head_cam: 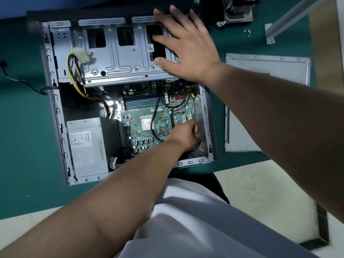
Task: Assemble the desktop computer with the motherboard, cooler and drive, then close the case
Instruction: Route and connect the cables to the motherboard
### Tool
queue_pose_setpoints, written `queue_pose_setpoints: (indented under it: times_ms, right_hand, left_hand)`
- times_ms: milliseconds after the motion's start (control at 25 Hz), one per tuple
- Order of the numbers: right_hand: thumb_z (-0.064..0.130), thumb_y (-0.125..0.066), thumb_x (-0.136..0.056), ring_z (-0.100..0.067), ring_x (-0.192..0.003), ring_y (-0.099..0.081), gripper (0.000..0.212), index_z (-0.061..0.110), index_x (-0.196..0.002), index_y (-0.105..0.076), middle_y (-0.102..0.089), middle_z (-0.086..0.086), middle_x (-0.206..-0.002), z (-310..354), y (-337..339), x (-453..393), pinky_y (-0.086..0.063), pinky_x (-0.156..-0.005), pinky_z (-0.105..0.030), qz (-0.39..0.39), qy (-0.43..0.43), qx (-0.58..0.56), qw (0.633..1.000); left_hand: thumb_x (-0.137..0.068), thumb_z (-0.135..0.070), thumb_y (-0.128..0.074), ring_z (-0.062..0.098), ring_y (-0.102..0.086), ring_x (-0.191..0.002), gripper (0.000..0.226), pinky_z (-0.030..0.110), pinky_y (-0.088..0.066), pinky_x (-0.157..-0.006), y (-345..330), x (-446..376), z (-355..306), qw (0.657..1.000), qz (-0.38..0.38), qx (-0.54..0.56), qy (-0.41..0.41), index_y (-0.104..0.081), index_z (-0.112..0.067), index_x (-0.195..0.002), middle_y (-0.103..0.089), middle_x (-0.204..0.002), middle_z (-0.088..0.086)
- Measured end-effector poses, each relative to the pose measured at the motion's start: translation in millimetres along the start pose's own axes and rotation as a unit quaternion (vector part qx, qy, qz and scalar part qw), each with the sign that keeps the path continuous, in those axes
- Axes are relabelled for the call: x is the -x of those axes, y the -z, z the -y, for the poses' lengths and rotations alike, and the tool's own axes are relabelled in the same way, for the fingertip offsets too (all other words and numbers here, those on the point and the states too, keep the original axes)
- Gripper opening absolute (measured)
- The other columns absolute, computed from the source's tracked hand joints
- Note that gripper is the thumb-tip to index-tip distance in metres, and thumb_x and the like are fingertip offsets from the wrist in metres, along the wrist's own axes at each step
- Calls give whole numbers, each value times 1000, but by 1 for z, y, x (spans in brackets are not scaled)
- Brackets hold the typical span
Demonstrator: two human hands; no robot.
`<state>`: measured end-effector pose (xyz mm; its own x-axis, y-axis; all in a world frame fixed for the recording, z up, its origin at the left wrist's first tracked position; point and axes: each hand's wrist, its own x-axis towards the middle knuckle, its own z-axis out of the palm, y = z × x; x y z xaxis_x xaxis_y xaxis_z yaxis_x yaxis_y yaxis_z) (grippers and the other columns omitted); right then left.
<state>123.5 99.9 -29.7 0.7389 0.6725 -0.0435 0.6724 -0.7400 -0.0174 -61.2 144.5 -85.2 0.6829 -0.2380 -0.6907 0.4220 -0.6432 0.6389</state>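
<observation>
The open case (55,108) lies flat on the green desk (24,146) with the motherboard (149,112) seated inside. The right hand (186,47) rests on the drive cage (119,58), fingers spread. The left hand (186,135) reaches the motherboard's right edge, fingers curled; whether they hold anything, I cannot tell. The side panel (260,81) lies on the desk to the right, the cooler (238,10) at the far edge.

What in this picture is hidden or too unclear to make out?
- Head view: what the left hand pinches at the motherboard edge; its own fingers cover it.
- Part of the drive cage, hidden under the flat right hand.
- The cooler, cut off by the top edge.
- The power supply label print, too small to read.
- The screws, too tiny to count.
</observation>
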Motion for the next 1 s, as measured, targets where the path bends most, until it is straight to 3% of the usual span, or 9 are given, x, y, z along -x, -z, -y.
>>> queue_pose_setpoints:
  times_ms: [120, 280, 480, 680, 840, 1000]
  right_hand:
    - [73, -29, -94, -22, -157, -10, 66, 39, -146, -51, -13, 10, -170, 0, 1, 0, -6, -126, -52, 0, 0, -2, 1000]
    - [73, -28, -94, -23, -157, -10, 67, 39, -146, -51, -13, 10, -170, -1, 1, 0, -6, -126, -52, 1, 1, -2, 1000]
    - [74, -28, -94, -23, -157, -10, 66, 39, -145, -52, -15, 11, -170, -1, -1, -1, -6, -126, -52, -5, 1, 1, 1000]
    - [73, -27, -95, -23, -157, -12, 66, 38, -145, -53, -15, 10, -170, -2, -2, 0, -8, -125, -54, -11, 7, 0, 1000]
    - [73, -28, -95, -23, -157, -13, 66, 38, -144, -54, -16, 10, -170, -2, -3, -1, -9, -125, -55, -16, 6, -1, 1000]
    - [72, -28, -95, -23, -157, -13, 65, 38, -144, -54, -16, 9, -170, -3, -3, -1, -9, -125, -55, -18, 8, 1, 1000]
  left_hand:
    - [-91, -12, -71, 22, -64, -83, 22, 29, -50, -74, 0, 0, -3, 1000, 0, -14, 7, -54, -22, -101, -59, -87, -3]
    - [-91, -6, -68, 21, -61, -82, 27, 29, -51, -77, -3, -1, -7, 999, 5, -25, 23, -55, -22, -109, -56, -84, -5]
    - [-93, -4, -61, 29, -65, -94, 31, 40, -57, -92, -4, -3, -16, 998, -6, -41, 42, -58, -18, -120, -63, -98, 5]
    - [-93, -1, -59, 26, -62, -85, 37, 34, -53, -78, -7, -2, -16, 998, -21, -40, 48, -58, -21, -124, -55, -83, -1]
    - [-93, -1, -60, 25, -63, -84, 42, 37, -57, -85, -5, -2, -11, 998, -11, -42, 39, -58, -26, -127, -62, -93, 2]
    - [-92, -1, -63, 21, -65, -81, 41, 31, -55, -81, -4, -3, -12, 998, -15, -40, 37, -60, -25, -124, -55, -81, -6]
